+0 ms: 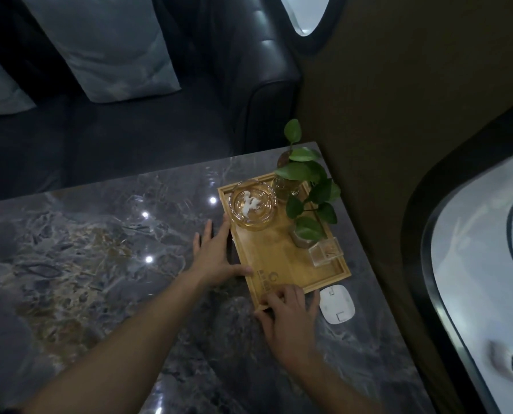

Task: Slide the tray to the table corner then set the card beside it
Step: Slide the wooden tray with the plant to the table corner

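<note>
The wooden tray [282, 255] lies right of the frame's centre, near the far right corner of the marble table [85, 249]. The left hand [216, 255] lies flat and spread against its left rim, grasping nothing. The right hand [288, 318] curls its fingers over the tray's near rim, just left of the white card [336, 304], which lies touching the tray's near right corner.

Left hand [216, 252]: flat, fingers extended and spread, thumb out. Right hand [288, 318]: fingers curled, palm down. Both forearms bare, extended forward.
</note>
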`<state>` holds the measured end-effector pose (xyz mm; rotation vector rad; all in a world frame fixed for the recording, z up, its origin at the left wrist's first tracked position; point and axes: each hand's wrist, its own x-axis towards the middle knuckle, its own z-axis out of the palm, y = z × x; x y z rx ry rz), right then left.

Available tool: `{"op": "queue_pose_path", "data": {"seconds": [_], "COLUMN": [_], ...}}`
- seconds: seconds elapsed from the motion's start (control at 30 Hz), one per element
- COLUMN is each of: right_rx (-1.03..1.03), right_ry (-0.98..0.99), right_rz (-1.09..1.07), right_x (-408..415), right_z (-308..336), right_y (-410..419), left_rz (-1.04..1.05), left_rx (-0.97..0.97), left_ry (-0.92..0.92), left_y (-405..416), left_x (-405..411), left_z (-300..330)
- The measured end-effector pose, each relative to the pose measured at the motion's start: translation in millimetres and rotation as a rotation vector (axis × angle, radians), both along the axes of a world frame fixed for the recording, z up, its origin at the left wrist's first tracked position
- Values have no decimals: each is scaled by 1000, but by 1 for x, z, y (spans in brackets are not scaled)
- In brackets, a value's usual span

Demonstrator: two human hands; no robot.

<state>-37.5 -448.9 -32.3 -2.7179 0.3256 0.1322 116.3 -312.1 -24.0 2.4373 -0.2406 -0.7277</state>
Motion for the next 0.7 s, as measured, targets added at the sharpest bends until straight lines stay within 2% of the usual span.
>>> {"op": "queue_pose_path", "data": {"seconds": [0.7], "right_rx": [39], "right_ry": [-15], "right_rz": [-75], "right_x": [0], "right_z": [0], "right_y": [-38], "left_rz": [-52], "left_rx": [-43], "left_ry": [-13], "left_y": [-45], "left_x": [8], "left_z": [-15]}}
